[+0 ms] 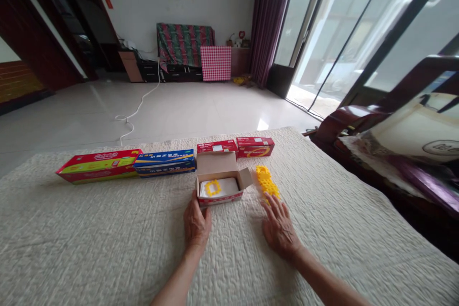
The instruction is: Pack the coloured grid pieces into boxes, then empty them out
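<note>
A small open cardboard box (221,178) with raised flaps sits on the quilted cream cover (107,229). White bags with a yellow clip lie inside it. My left hand (196,222) rests at the box's near left corner, fingers touching its front edge. My right hand (278,225) lies flat and open on the cover, fingertips at the near end of a yellow strip of clips (267,182) to the right of the box.
Behind the open box lie a long red box (97,165), a blue box (165,162) and two small red boxes (217,147) (255,147). A dark wooden chair (390,134) stands at the right. Tiled floor with a white cable (138,105) lies beyond.
</note>
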A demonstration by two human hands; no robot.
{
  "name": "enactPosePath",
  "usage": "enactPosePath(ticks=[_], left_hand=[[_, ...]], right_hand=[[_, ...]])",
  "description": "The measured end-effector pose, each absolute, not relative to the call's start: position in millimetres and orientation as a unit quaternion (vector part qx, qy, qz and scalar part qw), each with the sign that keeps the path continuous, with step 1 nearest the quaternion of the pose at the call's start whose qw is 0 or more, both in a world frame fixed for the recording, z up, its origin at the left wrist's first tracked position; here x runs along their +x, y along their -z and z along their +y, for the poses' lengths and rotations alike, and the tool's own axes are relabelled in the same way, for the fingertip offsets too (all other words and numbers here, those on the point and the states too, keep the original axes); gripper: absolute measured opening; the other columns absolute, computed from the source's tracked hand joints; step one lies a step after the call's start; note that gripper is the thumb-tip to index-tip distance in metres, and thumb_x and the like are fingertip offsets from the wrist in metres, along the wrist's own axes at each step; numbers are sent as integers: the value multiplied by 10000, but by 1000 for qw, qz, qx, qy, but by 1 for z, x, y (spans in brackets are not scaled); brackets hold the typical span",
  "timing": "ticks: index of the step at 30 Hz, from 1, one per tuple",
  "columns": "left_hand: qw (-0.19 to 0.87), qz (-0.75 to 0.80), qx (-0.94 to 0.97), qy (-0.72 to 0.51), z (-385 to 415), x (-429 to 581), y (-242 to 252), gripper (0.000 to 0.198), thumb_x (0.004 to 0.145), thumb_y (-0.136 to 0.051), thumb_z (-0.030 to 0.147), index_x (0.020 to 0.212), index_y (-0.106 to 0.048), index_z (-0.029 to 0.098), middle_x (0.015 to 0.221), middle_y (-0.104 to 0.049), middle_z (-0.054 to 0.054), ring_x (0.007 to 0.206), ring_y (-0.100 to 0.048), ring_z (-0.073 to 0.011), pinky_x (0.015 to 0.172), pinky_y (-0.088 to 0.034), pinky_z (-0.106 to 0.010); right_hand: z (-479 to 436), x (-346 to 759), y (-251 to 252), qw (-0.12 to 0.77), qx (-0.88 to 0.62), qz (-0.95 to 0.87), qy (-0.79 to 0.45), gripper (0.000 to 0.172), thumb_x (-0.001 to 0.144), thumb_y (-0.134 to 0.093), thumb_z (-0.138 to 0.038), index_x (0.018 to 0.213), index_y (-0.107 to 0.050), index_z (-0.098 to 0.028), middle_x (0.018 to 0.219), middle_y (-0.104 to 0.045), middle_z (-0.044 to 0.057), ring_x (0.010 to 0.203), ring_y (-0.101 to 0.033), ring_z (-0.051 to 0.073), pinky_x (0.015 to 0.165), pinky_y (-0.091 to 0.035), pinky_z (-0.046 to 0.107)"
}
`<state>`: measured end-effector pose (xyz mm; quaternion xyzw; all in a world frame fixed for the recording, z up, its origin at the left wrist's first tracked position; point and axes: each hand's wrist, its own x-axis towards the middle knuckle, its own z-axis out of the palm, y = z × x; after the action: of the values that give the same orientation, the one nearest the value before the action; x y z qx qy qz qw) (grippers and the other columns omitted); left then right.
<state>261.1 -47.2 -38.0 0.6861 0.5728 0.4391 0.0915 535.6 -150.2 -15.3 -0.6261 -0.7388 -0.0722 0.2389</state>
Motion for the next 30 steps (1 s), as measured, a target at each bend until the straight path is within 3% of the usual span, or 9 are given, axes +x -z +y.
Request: enactPosePath(ticks=[3, 8, 13, 16, 20, 22, 30], left_hand=[[92, 572, 683, -445, -47, 262, 38, 685, 812, -562, 182, 1457, -337, 132, 1330, -588, -204, 1197, -602, -312, 994, -496, -478], [90, 571, 684, -445, -47, 262, 38, 675, 806, -564, 177, 1443, -356, 91, 1319, -591, -226, 1194, -601, -327, 998, -492, -486], [93, 571, 681, -449, -48, 263, 36, 695, 807, -566, 176, 1459, -333, 121, 1331, -584, -210, 1196, -600, -320, 994, -497, -483], [94, 573, 680, -448, -49, 263, 34, 694, 811, -561, 162, 1464, -327, 136, 1308, -598, -197, 1178, -606, -315, 980, -503, -483], [93, 575, 683, -442, -52, 263, 35, 676, 814, -563, 149, 1455, -348, 145, 1294, -604, -188, 1164, -609, -309, 976, -503, -474], [91, 579, 684, -435, -53, 263, 37, 667, 819, -561, 151, 1454, -355, 147, 1302, -600, -190, 1171, -604, -311, 976, -501, -473], [88, 577, 690, -428, -52, 265, 33, 714, 817, -552, 149, 1482, -294, 112, 1325, -584, -210, 1186, -596, -314, 1002, -487, -478]], right_hand=[[-149, 535, 18, 264, -624, -732, 79, 516, 862, -466, -134, 1379, -458, -118, 1497, -407, 221, 1411, -331, 372, 1066, -330, 666], [-147, 537, 12, 265, -583, -766, 50, 405, 877, -466, -117, 1270, -544, -180, 1330, -563, 143, 1299, -473, 289, 1078, -412, 538], [-149, 538, 7, 267, -563, -781, 36, 393, 877, -451, -94, 1240, -557, -202, 1288, -576, 126, 1227, -531, 257, 1039, -468, 474], [-150, 539, 9, 274, -570, -773, 43, 442, 878, -440, -98, 1296, -519, -215, 1352, -530, 140, 1264, -505, 286, 1033, -454, 534], [-151, 540, 14, 257, -599, -756, 59, 485, 885, -469, -155, 1367, -454, -203, 1502, -402, 159, 1399, -366, 335, 1088, -370, 607], [-151, 542, 16, 238, -590, -769, 58, 474, 887, -489, -168, 1359, -460, -205, 1503, -419, 153, 1415, -346, 337, 1102, -361, 601], [-147, 542, 12, 258, -528, -809, 12, 362, 922, -462, -124, 1274, -507, -191, 1334, -570, 137, 1288, -499, 266, 1079, -435, 495]])
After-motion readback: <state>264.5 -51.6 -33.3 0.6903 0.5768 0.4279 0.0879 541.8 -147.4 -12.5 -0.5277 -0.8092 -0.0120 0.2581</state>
